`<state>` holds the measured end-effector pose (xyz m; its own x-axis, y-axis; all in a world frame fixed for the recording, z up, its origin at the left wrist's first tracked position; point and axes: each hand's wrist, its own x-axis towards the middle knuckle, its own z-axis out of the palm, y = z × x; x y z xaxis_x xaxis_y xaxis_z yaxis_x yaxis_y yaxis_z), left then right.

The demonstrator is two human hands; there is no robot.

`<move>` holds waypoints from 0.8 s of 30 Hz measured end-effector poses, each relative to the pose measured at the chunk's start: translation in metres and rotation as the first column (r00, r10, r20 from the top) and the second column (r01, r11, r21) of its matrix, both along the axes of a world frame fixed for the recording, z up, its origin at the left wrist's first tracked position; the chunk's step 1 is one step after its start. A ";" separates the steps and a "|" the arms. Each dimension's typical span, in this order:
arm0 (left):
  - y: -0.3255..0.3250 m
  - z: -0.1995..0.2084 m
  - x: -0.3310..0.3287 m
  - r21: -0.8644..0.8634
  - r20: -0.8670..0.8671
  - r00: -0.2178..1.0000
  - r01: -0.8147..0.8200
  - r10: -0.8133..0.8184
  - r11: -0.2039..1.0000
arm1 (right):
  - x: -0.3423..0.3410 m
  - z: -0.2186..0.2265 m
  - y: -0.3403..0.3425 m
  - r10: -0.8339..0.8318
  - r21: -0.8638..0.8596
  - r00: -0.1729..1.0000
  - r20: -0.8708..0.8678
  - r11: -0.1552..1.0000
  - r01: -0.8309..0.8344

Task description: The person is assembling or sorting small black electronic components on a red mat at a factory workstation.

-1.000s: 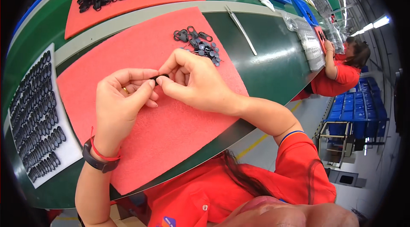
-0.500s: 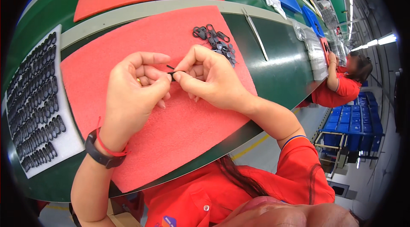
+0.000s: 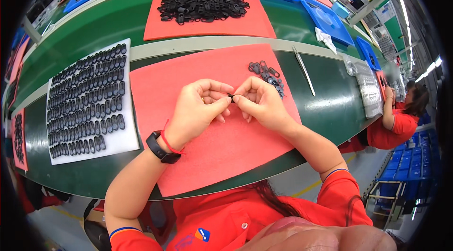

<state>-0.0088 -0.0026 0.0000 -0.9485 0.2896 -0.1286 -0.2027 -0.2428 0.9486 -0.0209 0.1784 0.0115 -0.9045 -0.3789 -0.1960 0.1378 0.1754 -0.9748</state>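
Observation:
Over the red foam mat, my left hand and my right hand meet with thumbs and forefingers pinched on one small black part. Most of it is hidden by my fingertips, and its exact kind cannot be made out. Just beyond my right hand, a small pile of black loop-shaped pieces and round dark pieces lies at the mat's far right corner. On the left, a white foam sheet carries rows of oblong black parts.
A pair of metal tweezers lies on the green table right of the mat. Across a pale rail, a heap of black parts covers another red mat. Clear plastic trays stand farther right, near a co-worker in red.
The view has shifted, so my hands and the mat appear farther right and lower. A thin black end that stuck up between my fingers no longer shows. Both hands still pinch together.

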 end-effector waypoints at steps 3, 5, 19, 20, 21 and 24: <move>0.001 0.000 -0.001 -0.007 -0.005 1.000 -0.013 0.013 1.000 | -0.001 0.002 -0.001 0.003 -0.030 1.000 0.004 1.000 -0.003; 0.000 0.002 -0.001 -0.023 -0.006 1.000 -0.018 0.018 1.000 | -0.001 0.002 -0.001 0.011 -0.027 1.000 0.005 1.000 -0.011; -0.003 0.002 -0.001 -0.033 0.002 1.000 -0.013 0.013 0.999 | -0.002 0.003 0.000 0.045 -0.037 0.998 0.038 0.998 -0.044; -0.003 0.003 -0.002 -0.012 0.010 1.000 -0.009 0.010 1.000 | -0.002 0.002 0.000 0.037 -0.050 0.999 0.039 0.998 -0.035; -0.003 0.004 -0.001 0.008 0.017 1.000 -0.005 0.005 1.000 | -0.002 0.001 0.000 0.028 -0.064 0.999 0.041 0.998 -0.025; -0.003 -0.001 0.002 -0.030 -0.023 1.000 0.004 -0.004 1.000 | 0.001 0.004 -0.001 0.014 -0.025 1.000 0.016 1.000 -0.014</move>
